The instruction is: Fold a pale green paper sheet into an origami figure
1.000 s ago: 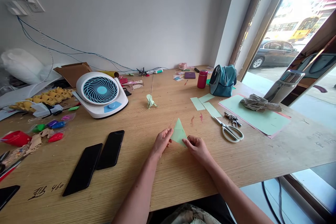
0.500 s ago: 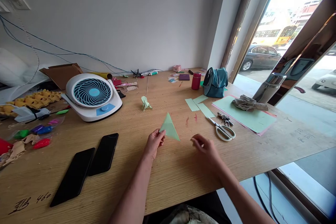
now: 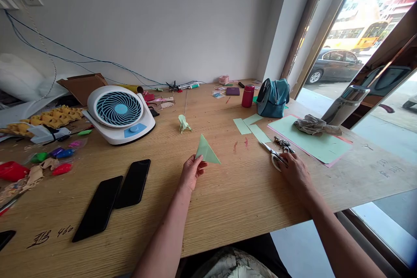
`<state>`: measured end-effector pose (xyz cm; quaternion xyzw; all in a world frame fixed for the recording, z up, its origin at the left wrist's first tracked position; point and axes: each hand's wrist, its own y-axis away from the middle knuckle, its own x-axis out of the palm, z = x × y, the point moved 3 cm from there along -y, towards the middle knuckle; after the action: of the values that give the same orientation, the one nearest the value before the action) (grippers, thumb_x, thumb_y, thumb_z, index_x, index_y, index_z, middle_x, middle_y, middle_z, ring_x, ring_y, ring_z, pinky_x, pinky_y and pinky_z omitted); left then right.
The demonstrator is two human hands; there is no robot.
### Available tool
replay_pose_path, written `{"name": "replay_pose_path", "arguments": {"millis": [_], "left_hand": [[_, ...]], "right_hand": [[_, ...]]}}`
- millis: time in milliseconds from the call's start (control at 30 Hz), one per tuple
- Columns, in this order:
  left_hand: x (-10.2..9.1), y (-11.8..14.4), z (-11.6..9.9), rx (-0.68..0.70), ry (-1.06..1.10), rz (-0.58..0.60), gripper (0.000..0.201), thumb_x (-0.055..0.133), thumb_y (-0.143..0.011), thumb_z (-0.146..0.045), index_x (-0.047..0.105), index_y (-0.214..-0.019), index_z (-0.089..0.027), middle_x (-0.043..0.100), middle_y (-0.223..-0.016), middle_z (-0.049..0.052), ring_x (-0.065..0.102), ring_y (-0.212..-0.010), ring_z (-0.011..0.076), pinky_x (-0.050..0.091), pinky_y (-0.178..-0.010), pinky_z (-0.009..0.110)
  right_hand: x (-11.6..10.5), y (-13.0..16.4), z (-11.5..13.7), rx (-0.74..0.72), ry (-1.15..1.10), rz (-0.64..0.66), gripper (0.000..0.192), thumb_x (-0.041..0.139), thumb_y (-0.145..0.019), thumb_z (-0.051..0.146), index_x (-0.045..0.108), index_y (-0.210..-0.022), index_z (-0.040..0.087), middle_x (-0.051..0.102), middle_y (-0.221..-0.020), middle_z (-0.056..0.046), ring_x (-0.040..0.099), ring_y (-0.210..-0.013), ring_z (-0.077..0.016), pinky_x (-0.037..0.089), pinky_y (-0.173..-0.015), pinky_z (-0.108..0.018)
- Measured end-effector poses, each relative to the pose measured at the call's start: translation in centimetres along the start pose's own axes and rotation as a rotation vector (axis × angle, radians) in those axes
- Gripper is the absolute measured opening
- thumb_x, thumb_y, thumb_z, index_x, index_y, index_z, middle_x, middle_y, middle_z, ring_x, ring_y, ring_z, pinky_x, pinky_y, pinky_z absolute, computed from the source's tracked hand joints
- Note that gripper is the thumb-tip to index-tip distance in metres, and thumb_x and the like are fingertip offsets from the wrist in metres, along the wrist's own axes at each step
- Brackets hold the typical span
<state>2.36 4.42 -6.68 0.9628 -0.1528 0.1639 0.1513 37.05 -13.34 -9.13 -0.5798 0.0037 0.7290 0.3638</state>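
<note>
My left hand (image 3: 193, 169) pinches a light green folded paper triangle (image 3: 208, 152) by its left corner, above the table. Farther right, my right hand (image 3: 296, 173) lies over the white handles of the scissors (image 3: 273, 156), fingers closed around them and hiding part of one loop. The blades point up and left, with their tips near the green paper strips (image 3: 259, 133). A bunch of keys (image 3: 282, 143) lies just beyond the scissors. Past the triangle stands a small folded green paper figure (image 3: 184, 124).
Two black phones (image 3: 133, 183) lie to the left, with a white fan (image 3: 120, 115) behind them. On the right are green sheets (image 3: 312, 141) under a grey cloth (image 3: 316, 125), a steel flask (image 3: 347, 106), a blue bag (image 3: 273, 99) and a red bottle (image 3: 248, 96).
My right hand has moved right from beside the paper triangle onto the scissors' handles. My left hand still holds the triangle. The camera view has shifted slightly.
</note>
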Motion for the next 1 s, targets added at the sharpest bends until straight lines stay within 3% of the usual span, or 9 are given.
{"name": "replay_pose_path", "arguments": {"millis": [200,300,433,567,667,867,1000], "left_hand": [[0.0,0.0,0.0,0.006,-0.012,0.011,0.044,0.087,-0.055,-0.041,0.057,-0.078,-0.018,0.063,-0.077,-0.001,0.065,-0.066,0.0096,0.042,-0.045,0.014],[0.2,0.2,0.0,0.009,-0.024,0.025,0.042,0.086,-0.057,-0.04,0.058,-0.078,-0.018,0.064,-0.077,-0.001,0.064,-0.065,0.0092,0.042,-0.046,0.014],[0.8,0.6,0.2,0.0,-0.055,0.066,0.041,0.085,-0.058,-0.042,0.059,-0.078,-0.018,0.064,-0.074,-0.001,0.063,-0.062,0.0091,0.041,-0.044,0.014],[1.7,1.1,0.8,-0.013,-0.104,0.128,0.043,0.085,-0.059,-0.043,0.062,-0.085,-0.017,0.066,-0.076,0.001,0.062,-0.059,0.0089,0.04,-0.044,0.014],[2.1,1.4,1.1,-0.005,-0.135,0.158,0.047,0.084,-0.061,-0.044,0.062,-0.093,-0.017,0.068,-0.08,0.001,0.062,-0.059,0.0086,0.038,-0.044,0.014],[2.4,1.6,1.1,0.089,-0.261,0.201,0.05,0.076,-0.072,-0.048,0.059,-0.109,-0.019,0.069,-0.077,0.0,0.064,-0.058,0.0112,0.04,-0.047,0.016],[2.7,1.8,1.0,0.119,-0.296,0.203,0.047,0.075,-0.072,-0.048,0.065,-0.106,-0.017,0.069,-0.079,0.002,0.062,-0.06,0.0114,0.041,-0.047,0.017]], "right_hand": [[-0.4,0.1,-0.9,0.018,0.041,-0.048,0.027,0.049,-0.088,0.034,0.067,-0.101,0.02,0.065,-0.101,-0.012,0.061,-0.09,-0.0276,0.048,-0.078,-0.04],[-0.8,0.4,-0.1,0.002,0.044,-0.099,0.026,0.049,-0.09,0.035,0.067,-0.102,0.02,0.065,-0.103,-0.012,0.061,-0.092,-0.0289,0.049,-0.08,-0.043],[-1.4,1.0,5.2,-0.176,-0.19,-0.156,0.024,0.05,-0.093,0.035,0.063,-0.108,0.021,0.063,-0.104,-0.01,0.063,-0.087,-0.0251,0.051,-0.078,-0.04],[-1.5,1.9,12.9,-0.427,-0.458,0.043,0.027,0.051,-0.096,0.029,0.054,-0.123,0.023,0.061,-0.111,-0.009,0.064,-0.092,-0.0214,0.054,-0.08,-0.036],[-1.5,2.3,16.7,-0.555,-0.507,0.087,0.034,0.052,-0.096,0.026,0.049,-0.13,0.025,0.058,-0.117,-0.01,0.061,-0.105,-0.0237,0.053,-0.088,-0.04],[-0.7,2.8,18.1,-0.641,-0.583,0.073,0.04,0.057,-0.092,0.022,0.049,-0.132,0.027,0.054,-0.125,-0.012,0.055,-0.115,-0.027,0.052,-0.095,-0.046],[-0.5,3.4,17.9,-0.638,-0.638,0.093,0.036,0.056,-0.093,0.021,0.052,-0.128,0.027,0.053,-0.123,-0.012,0.056,-0.115,-0.0271,0.052,-0.094,-0.048]]}}
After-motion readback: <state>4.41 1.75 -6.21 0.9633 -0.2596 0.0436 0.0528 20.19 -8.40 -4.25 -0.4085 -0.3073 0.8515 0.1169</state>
